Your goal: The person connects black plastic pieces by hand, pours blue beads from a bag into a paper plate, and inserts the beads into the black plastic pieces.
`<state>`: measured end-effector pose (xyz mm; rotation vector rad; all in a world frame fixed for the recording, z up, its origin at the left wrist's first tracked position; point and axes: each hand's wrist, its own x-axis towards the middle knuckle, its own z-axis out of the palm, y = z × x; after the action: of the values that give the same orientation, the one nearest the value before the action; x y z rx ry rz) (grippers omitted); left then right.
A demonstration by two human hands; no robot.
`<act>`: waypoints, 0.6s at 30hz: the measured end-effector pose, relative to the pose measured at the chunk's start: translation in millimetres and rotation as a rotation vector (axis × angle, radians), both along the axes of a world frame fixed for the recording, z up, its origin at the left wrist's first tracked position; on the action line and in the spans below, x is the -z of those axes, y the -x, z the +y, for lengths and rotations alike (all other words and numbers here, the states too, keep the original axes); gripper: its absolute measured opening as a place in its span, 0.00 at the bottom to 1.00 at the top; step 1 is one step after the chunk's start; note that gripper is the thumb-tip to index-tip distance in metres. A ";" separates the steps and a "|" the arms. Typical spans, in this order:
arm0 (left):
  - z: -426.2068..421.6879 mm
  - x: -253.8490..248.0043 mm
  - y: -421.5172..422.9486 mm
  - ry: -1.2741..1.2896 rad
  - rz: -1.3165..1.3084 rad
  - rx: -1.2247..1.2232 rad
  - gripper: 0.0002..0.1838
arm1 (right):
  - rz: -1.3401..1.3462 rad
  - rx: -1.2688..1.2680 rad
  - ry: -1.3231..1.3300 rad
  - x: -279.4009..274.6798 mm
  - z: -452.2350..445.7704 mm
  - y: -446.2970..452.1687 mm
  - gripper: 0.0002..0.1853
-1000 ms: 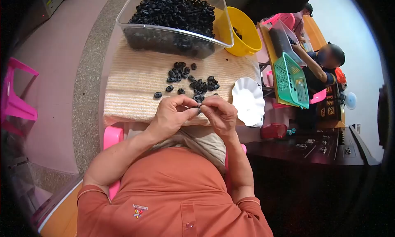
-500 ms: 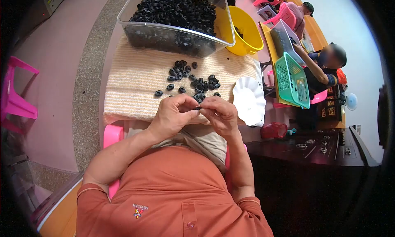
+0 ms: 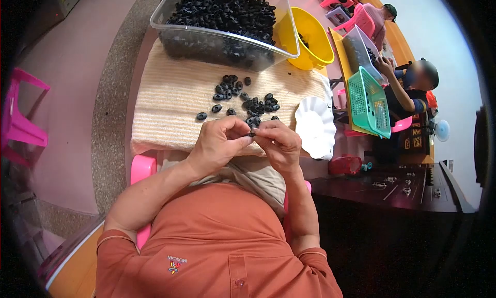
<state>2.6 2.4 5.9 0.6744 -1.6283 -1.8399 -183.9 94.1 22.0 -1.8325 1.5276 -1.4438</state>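
My left hand point(image 3: 217, 144) and my right hand point(image 3: 281, 143) meet fingertip to fingertip over the near edge of the striped cloth point(image 3: 170, 101). Pinched between them is a small black piece point(image 3: 251, 134), mostly covered by the fingers. Just beyond the fingertips lies a loose cluster of black oval pieces point(image 3: 255, 108), some with a hole through them. Another group point(image 3: 227, 87) sits farther back, and a few single pieces point(image 3: 201, 116) lie to the left. A white scalloped dish point(image 3: 314, 126) is right of my right hand.
A clear bin point(image 3: 227, 37) full of black pieces stands at the back, beside a yellow bucket point(image 3: 323, 44). To the right, a person point(image 3: 408, 91) sits at another table with a green basket point(image 3: 368, 102). A pink stool point(image 3: 26, 112) stands at the left.
The view has shifted slightly. Both hands stay pinched together with small finger movements. At the other table, the person's arm has moved back from the bin.
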 end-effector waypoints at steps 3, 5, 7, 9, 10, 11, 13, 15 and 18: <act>0.9 -0.5 0.1 0.053 -0.002 -0.020 0.05 | 0.011 0.013 0.002 -1.1 -0.3 -0.5 0.11; 1.5 -4.1 -0.9 0.043 -0.019 -0.018 0.05 | -0.001 0.009 -0.016 0.4 1.8 0.2 0.12; 2.0 -3.4 -2.1 0.071 -0.046 -0.022 0.05 | -0.021 0.012 -0.025 3.1 3.4 0.1 0.12; 2.8 -2.4 -2.6 0.122 -0.057 -0.035 0.05 | -0.060 0.015 -0.040 4.5 5.6 -0.6 0.12; 3.1 -2.0 -2.6 0.158 -0.055 -0.046 0.05 | -0.088 0.017 -0.050 4.8 6.8 -1.3 0.11; 3.2 -1.4 -2.5 0.196 -0.052 -0.058 0.06 | -0.116 0.018 -0.059 5.2 7.9 -2.2 0.11; 3.7 2.7 -1.8 0.236 -0.033 -0.072 0.06 | -0.200 0.022 -0.099 5.3 10.8 -5.0 0.11; 4.1 0.8 -1.8 0.243 -0.035 -0.070 0.07 | -0.291 0.019 -0.147 4.1 13.6 -6.2 0.10; 4.2 -7.3 -3.4 0.233 -0.051 -0.048 0.08 | -0.424 0.014 -0.217 3.3 16.2 -6.6 0.09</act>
<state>6.0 6.6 13.1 0.6552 -1.8089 -1.5790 -177.4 110.4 18.7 -1.2928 1.4152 -1.4876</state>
